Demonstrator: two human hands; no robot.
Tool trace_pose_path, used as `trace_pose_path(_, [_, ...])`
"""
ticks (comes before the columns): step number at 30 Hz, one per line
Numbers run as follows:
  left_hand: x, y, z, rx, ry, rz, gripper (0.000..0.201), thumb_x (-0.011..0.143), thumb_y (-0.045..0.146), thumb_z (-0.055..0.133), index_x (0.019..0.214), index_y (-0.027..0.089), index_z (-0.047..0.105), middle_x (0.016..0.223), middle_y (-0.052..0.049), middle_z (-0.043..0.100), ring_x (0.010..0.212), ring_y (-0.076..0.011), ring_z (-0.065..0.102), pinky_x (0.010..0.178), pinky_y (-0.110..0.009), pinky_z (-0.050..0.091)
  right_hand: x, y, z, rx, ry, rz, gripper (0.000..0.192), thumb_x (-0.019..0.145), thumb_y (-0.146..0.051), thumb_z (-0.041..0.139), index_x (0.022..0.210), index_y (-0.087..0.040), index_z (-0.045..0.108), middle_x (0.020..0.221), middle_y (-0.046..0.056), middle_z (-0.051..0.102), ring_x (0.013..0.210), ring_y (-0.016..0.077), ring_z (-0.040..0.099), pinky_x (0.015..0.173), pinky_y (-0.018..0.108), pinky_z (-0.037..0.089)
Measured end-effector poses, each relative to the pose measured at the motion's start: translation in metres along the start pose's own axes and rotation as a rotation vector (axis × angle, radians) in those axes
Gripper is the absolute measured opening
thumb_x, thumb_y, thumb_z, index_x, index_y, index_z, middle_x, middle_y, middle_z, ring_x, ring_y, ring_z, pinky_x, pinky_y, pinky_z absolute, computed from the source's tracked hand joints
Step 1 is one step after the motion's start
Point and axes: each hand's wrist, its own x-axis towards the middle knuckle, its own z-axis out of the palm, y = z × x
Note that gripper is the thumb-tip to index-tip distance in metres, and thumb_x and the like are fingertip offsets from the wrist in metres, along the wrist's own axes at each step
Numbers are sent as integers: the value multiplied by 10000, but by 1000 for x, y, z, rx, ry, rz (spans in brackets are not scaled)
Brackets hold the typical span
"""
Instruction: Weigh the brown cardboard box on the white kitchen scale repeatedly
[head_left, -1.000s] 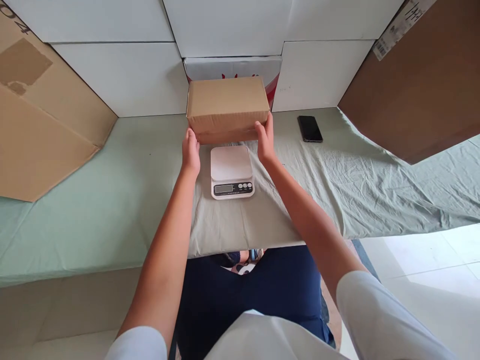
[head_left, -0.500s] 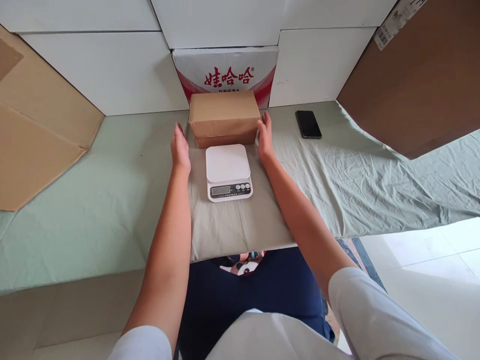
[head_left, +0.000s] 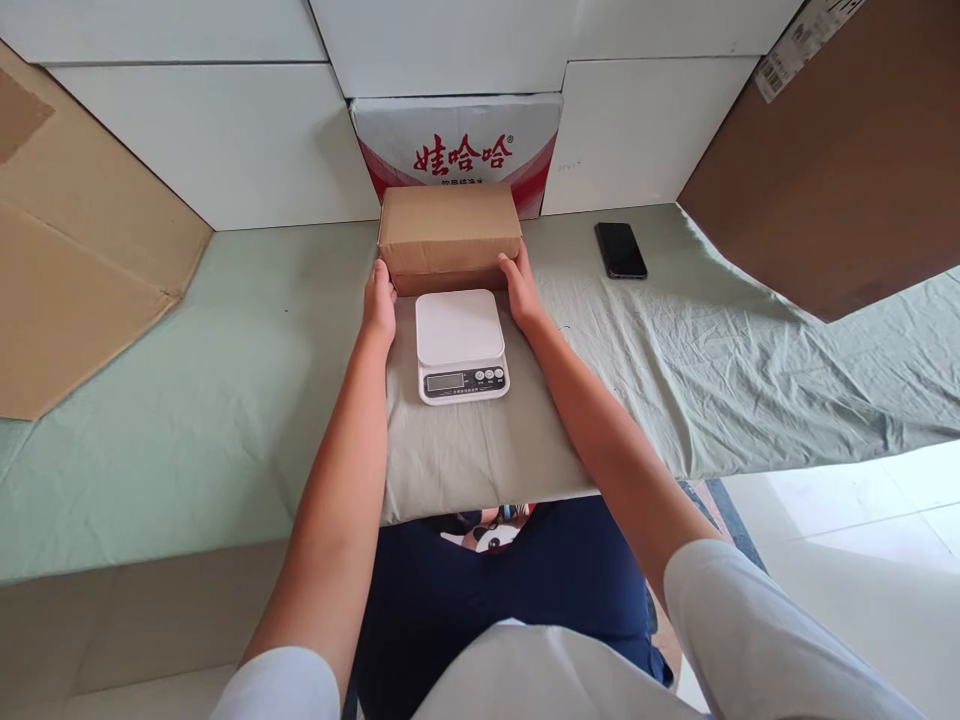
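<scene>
Plain brown cardboard box (head_left: 448, 232), white scale (head_left: 460, 343) with grey buttons. Pale green sheet (head_left: 187, 380) underneath, black phone (head_left: 620, 250), red-lettered white carton (head_left: 457, 140) behind

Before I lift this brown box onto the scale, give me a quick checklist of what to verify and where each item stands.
1. Left hand at the cardboard box: ok, it touches the near left corner.
2. Right hand at the box: ok, it touches the near right corner.
3. Scale platform free: ok, nothing lies on it.
4. Scale reading zero: cannot tell, the display is too small to read.
5. Path from box to scale: ok, the box sits directly behind the scale with nothing between.
6. Phone out of the way: ok, it lies apart, to the right on the green cloth.
</scene>
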Motion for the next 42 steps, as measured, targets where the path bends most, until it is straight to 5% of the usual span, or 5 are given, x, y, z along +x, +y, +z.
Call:
trace_pose_path(5, [2,1,-1,8,26,-13,868,799,876,518,1353,217,630,1585,-161,546,1536,-290,457,1275,-436,357,2,-2,1,14,0,18,884,833,-834,446,1491,-245,405,1620,70,487,1558,290,386,1362,475,254])
trace_pose_path(9, [-9,34,0,56,22,82,851,786,884,527,1275,200,659,1496,-174,613,1505,-312,491,1263,-460,374,2,-23,-4,17,-33,-62,915,820,-861,458,1548,-322,327,1667,14,420,1590,294,331,1368,506,240])
trace_pose_path(15, [-95,87,-1,145,16,305,654,938,749,456,1294,240,659,1361,-102,687,1427,-262,568,1242,-416,405,-59,-78,-19,-88,-99,-268,877,879,-761,538,1606,-381,228,1722,-3,299,1630,332,234,1369,558,212])
trace_pose_path(21, [-151,76,-1,168,-30,293,749,919,783,430,1432,260,589,1448,-127,645,1473,-297,523,1220,-399,419,-112,-74,-19,30,-40,-194,737,920,-655,540,1570,-388,320,1660,15,395,1512,333,410,1296,582,345])
trace_pose_path(42, [-144,54,-13,301,57,194,784,953,779,334,1406,197,599,1423,-152,662,1431,-279,569,1182,-409,461,-117,-62,-2,43,14,-62,730,884,-728,497,1488,-336,376,1603,58,438,1494,293,413,1287,542,369])
